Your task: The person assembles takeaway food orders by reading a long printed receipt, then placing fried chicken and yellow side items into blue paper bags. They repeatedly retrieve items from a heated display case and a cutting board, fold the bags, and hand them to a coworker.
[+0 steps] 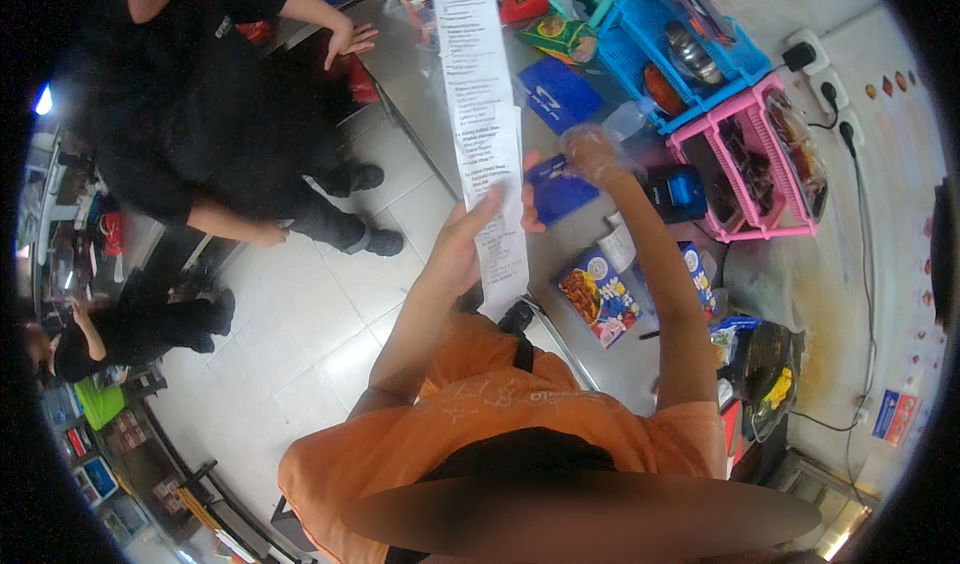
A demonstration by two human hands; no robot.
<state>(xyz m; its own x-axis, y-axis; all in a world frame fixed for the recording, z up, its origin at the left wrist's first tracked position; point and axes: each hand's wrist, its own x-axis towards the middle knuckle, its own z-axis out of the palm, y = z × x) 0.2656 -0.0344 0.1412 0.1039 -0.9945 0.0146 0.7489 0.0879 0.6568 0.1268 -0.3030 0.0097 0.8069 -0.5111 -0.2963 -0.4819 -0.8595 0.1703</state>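
My left hand [472, 237] grips a long strip of printed paper [480, 113], apparently receipts, between thumb and fingers. A second strip seems to overlap the first, and both bear writing. In a clear plastic glove, my right hand [596, 155] is over the steel worktop [544, 252], at the edge of a flat blue packet or box [559, 192]. Blur hides whether its fingers hold anything. A similar blue piece [559, 95] lies just beyond. Close to the right hand is a translucent plastic item [628, 119].
Printed food boxes [600, 294] and a black device [675, 192] share the worktop. Blue [690, 53] and pink baskets [750, 159] stand along the wall by plugged-in cords [859, 189]. A person in black [202, 91] stands across the tiled floor [337, 279]; another person [150, 335] is farther off.
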